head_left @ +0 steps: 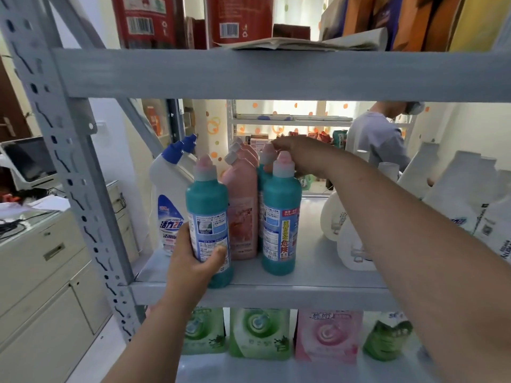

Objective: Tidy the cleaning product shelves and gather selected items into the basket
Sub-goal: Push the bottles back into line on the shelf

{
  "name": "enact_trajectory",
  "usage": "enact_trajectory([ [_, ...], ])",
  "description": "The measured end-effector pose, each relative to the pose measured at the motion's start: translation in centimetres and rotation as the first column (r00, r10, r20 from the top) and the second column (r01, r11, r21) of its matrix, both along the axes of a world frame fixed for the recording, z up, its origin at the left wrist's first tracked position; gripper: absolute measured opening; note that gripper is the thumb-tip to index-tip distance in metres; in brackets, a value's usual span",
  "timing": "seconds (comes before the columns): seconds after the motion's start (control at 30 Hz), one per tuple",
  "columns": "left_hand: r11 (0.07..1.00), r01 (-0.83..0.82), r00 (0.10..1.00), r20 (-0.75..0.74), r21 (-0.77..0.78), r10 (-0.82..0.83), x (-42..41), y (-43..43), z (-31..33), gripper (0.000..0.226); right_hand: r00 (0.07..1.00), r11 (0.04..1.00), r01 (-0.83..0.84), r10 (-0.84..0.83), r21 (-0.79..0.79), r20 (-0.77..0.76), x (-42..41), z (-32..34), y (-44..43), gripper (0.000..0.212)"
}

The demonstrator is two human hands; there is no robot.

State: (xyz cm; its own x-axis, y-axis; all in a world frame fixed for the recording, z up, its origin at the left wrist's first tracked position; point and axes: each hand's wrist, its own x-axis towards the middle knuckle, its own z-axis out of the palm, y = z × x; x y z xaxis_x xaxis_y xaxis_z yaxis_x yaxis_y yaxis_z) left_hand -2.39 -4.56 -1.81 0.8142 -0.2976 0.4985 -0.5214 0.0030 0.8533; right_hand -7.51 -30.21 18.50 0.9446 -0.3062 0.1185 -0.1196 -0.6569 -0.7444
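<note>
**While the left hand grips the front-left teal bottle, the right hand takes a cap farther back**

As my feed looks onto the middle shelf, I see the front-left teal bottle upright at the near edge. The left hand wraps its lower half, thumb across the label and fingers curled behind it. The right arm stretches over the shelf from the right. Its fingertips curl down over the pink cap of the rear teal bottle; the thumb is hidden, so I cannot tell how firm that hold is. The front-right teal bottle stands free just in front of that hand, near the shelf's front.

Between the teal bottles runs a row of pink bottles, one behind another, touching the teal ones at their sides. To the left stands a white bottle with a blue cap, with a second blue cap behind it. To the right, well apart from the teal group, sit round white bottles, and past them tall white pouches.

On the shelf below, green pouches and a pink pouch stand side by side. Above, I see red packs and folded paper. Beyond the rack a person in a grey top stands by another shelf. At far left is a cream cabinet.
</note>
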Motion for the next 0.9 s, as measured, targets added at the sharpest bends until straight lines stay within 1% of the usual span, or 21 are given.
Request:
enact_trajectory([
  [0.07, 1.0, -0.001, 1.0, 0.002, -0.001, 0.001, 0.0, 0.0, 0.0, 0.07, 1.0, 1.0, 0.0, 0.0, 0.018, 0.0, 0.5, -0.1, 0.1, 0.02],
  [0.1, 1.0, -0.001, 1.0, 0.005, 0.0, 0.001, 0.0, 0.0, 0.0, 0.07, 1.0, 1.0, -0.004, 0.004, -0.008, 0.012, 0.5, -0.3, 0.1, 0.018],
  [0.17, 1.0, -0.002, 1.0, 0.011, 0.001, 0.002, -0.1, 0.0, 0.0, 0.072, 0.999, 0.992, 0.028, -0.024, -0.123, 0.033, 0.5, -0.5, -0.4, 0.013],
  [0.23, 1.0, -0.002, 1.0, 0.008, 0.0, 0.002, -0.1, 0.0, 0.0, 0.071, 0.995, 0.969, 0.098, -0.09, -0.228, 0.047, 0.5, -0.5, -1.1, 0.01],
  [0.3, 1.0, 0.003, 1.0, 0.007, -0.005, -0.003, -0.1, -0.1, 0.0, 0.07, 0.986, 0.94, 0.166, -0.158, -0.298, 0.049, 0.4, -0.6, -1.7, 0.002],
  [0.37, 1.0, 0.004, 1.0, 0.014, -0.006, -0.004, -0.1, -0.1, 0.0, 0.071, 0.972, 0.919, 0.237, -0.223, -0.316, 0.079, 0.6, -0.6, -2.2, 0.012],
  [0.47, 1.0, 0.005, 1.0, 0.021, -0.009, -0.005, -0.2, -0.2, 0.1, 0.07, 0.943, 0.85, 0.331, -0.285, -0.41, 0.17, 1.1, -1.4, -2.1, 0.016],
  [0.5, 1.0, 0.005, 1.0, 0.021, -0.01, -0.005, -0.2, -0.2, 0.1, 0.069, 0.933, 0.832, 0.359, -0.303, -0.424, 0.195, 1.4, -1.9, -2.0, 0.02],
  [0.53, 1.0, 0.005, 1.0, 0.019, -0.01, -0.005, -0.2, -0.2, 0.2, 0.066, 0.925, 0.83, 0.379, -0.322, -0.41, 0.204, 1.7, -2.3, -1.9, 0.026],
  [0.57, 1.0, 0.001, 1.0, 0.02, -0.009, -0.001, -0.2, -0.2, 0.2, 0.062, 0.917, 0.844, 0.394, -0.336, -0.364, 0.214, 1.8, -2.7, -1.8, 0.034],
  [0.6, 1.0, -0.005, 1.0, 0.023, -0.008, 0.005, -0.2, -0.2, 0.2, 0.059, 0.9, 0.863, 0.422, -0.364, -0.277, 0.239, 1.5, -3.3, -1.6, 0.041],
  [0.63, 1.0, -0.009, 1.0, 0.024, -0.006, 0.01, -0.2, -0.1, 0.2, 0.056, 0.867, 0.878, 0.457, -0.404, -0.143, 0.291, 0.8, -3.9, -1.3, 0.048],
  [0.67, 1.0, -0.009, 1.0, 0.023, -0.001, 0.009, -0.2, -0.1, 0.3, 0.056, 0.816, 0.885, 0.462, -0.448, 0.052, 0.365, -0.3, -4.8, -0.7, 0.052],
  [0.7, 1.0, -0.007, 1.0, 0.022, 0.004, 0.007, -0.2, -0.1, 0.3, 0.058, 0.753, 0.875, 0.399, -0.484, 0.275, 0.447, -1.7, -6.2, 0.3, 0.056],
  [0.73, 1.0, -0.006, 1.0, 0.019, 0.007, 0.005, -0.2, -0.1, 0.3, 0.061, 0.691, 0.851, 0.3, -0.505, 0.431, 0.517, -3.3, -8.0, 1.6, 0.059],
  [0.77, 1.0, -0.007, 1.0, 0.018, 0.01, 0.007, -0.1, -0.1, 0.2, 0.063, 0.671, 0.854, 0.197, -0.476, 0.482, 0.568, -4.7, -10.2, 2.9, 0.056],
  [0.8, 1.0, -0.012, 1.0, 0.022, 0.013, 0.011, -0.1, -0.2, 0.2, 0.064, 0.713, 0.89, 0.134, -0.392, 0.436, 0.581, -5.9, -12.4, 4.2, 0.045],
  [0.83, 1.0, -0.018, 0.999, 0.027, 0.018, 0.017, -0.1, -0.2, 0.2, 0.063, 0.776, 0.924, 0.083, -0.295, 0.373, 0.558, -6.8, -14.5, 5.5, 0.042],
  [0.9, 1.0, -0.016, 1.0, 0.026, 0.025, 0.016, 0.0, -0.2, 0.2, 0.064, 0.86, 0.979, 0.08, -0.164, 0.189, 0.484, -7.3, -17.7, 6.9, 0.069],
])
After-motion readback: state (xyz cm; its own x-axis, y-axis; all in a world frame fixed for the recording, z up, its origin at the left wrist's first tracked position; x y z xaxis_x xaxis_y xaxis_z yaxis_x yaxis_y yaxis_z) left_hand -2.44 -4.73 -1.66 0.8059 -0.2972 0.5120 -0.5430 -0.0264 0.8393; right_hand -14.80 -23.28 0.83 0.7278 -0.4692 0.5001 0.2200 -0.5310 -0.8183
